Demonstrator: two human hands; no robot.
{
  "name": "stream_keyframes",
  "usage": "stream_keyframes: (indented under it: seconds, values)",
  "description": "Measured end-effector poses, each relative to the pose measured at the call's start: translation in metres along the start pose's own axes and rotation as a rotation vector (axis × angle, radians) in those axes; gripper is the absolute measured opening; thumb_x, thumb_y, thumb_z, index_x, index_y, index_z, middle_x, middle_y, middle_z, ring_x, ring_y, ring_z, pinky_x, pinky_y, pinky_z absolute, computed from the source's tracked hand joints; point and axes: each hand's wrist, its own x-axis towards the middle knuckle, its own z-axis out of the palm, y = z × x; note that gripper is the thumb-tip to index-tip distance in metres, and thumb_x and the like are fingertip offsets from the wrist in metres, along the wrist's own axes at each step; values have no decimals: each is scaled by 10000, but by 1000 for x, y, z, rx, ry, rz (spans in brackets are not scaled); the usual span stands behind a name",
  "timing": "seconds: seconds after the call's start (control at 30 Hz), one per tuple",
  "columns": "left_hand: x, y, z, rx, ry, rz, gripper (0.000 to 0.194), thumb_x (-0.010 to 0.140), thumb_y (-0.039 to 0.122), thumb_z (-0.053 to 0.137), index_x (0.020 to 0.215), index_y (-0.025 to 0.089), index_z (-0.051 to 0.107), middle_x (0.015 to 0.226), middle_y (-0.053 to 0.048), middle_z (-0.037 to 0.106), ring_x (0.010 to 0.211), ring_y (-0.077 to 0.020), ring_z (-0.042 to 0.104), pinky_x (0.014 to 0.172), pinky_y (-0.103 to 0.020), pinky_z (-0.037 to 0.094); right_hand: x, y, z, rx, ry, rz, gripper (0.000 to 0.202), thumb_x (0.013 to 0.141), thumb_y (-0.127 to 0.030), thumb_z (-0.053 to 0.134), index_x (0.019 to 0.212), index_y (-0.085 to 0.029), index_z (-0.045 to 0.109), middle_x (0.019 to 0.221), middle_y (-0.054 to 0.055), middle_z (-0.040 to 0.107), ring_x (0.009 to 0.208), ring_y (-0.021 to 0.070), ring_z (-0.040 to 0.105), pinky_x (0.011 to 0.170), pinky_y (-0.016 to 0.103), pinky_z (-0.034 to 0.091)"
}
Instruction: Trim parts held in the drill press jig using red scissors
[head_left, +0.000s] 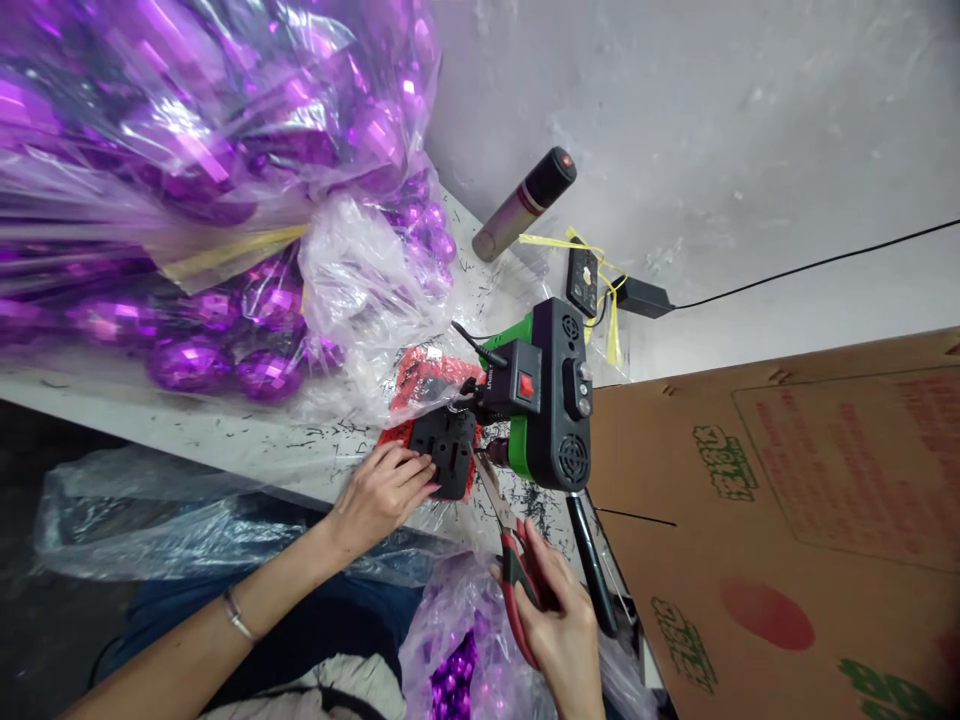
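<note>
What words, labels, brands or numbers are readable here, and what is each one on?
"INPUT", as it appears: sideways white print on the small black switch housing of the green-and-black machine.
Brown cardboard box: stylised green characters and red lines of print, too distorted or blurred to read.
Black rectangular power strip: pale markings, too small.
Dark-capped cylindrical bottle: a red mark on its cap, unreadable.
No brand or number is legible.

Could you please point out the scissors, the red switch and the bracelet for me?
Scissors (511,578): head view, on the red and black handle.
Red switch (526,386): head view, on its rocker face.
Bracelet (239,616): head view, on the middle of its band.
</note>
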Motion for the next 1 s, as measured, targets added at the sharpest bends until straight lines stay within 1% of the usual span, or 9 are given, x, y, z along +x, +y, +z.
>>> stream_keyframes:
  seconds: [0.13, 0.2, 0.33, 0.4, 0.5, 0.63, 0.8, 0.9, 1.0]
  values:
    - [0, 0, 0, 2, 2, 0, 135, 899, 208, 623, 997, 156, 701, 963, -36, 743, 882, -178, 639, 888, -358, 493, 3, -3, 5, 41, 4, 23, 534, 756, -262, 717, 1283, -242, 632, 1227, 72, 696, 1157, 267, 644, 951, 377, 557]
    - [0, 0, 0, 4, -3, 1, 139, 899, 212, 625, 1002, 157, 700, 964, -32, 744, 879, -176, 639, 892, -358, 492, 4, -4, 9, 75, 6, 67, 523, 749, -298, 737, 1260, -227, 651, 1246, 87, 682, 1166, 281, 637, 964, 393, 548]
    - [0, 0, 0, 4, -9, -5, 135, 896, 218, 630, 998, 166, 703, 957, -31, 744, 875, -174, 639, 877, -353, 503, 6, -4, 14, 161, -45, 171, 561, 674, -351, 803, 1210, -234, 686, 1259, 86, 665, 1150, 311, 642, 972, 443, 536]
    - [0, 0, 1, -2, -6, -7, 137, 895, 217, 631, 1000, 166, 704, 955, -32, 744, 877, -176, 640, 875, -355, 507, 6, -4, 15, 201, -31, 196, 554, 664, -360, 808, 1192, -233, 697, 1254, 83, 665, 1148, 314, 643, 985, 459, 523]
    - [-1, -1, 1, -4, -6, -9, 140, 888, 215, 637, 1001, 171, 707, 958, -38, 742, 878, -180, 640, 873, -361, 511, 7, -4, 16, 235, -26, 197, 575, 656, -350, 818, 1201, -217, 691, 1260, 89, 661, 1172, 316, 627, 1021, 472, 491]
    - [-2, -1, 1, 2, -26, -2, 151, 892, 216, 628, 1012, 179, 710, 977, -46, 739, 887, -183, 639, 877, -369, 514, 8, 2, 17, 324, -120, 239, 591, 657, -338, 825, 1218, -223, 678, 1273, 79, 650, 1177, 314, 622, 1021, 468, 495]
    - [-1, -1, 1, 10, -9, 2, 144, 903, 225, 615, 995, 164, 708, 962, -43, 741, 871, -180, 638, 870, -358, 513, 11, 4, 13, 354, -161, 255, 593, 659, -333, 835, 1222, -246, 672, 1273, 66, 650, 1187, 312, 613, 1017, 455, 498]
    - [-1, -1, 1, 12, 3, 3, 142, 908, 229, 610, 985, 165, 711, 946, -40, 741, 863, -182, 642, 857, -357, 516, 17, -1, 7, 376, -190, 222, 611, 619, -303, 863, 1200, -238, 684, 1243, 77, 669, 1157, 320, 632, 968, 442, 534]
    - [-2, -1, 3, 15, 3, -2, 145, 909, 230, 607, 988, 174, 715, 946, -44, 741, 870, -184, 647, 858, -366, 518, 23, -2, 3, 409, -211, 211, 598, 630, -318, 853, 1199, -241, 685, 1233, 81, 675, 1123, 324, 653, 910, 434, 566]
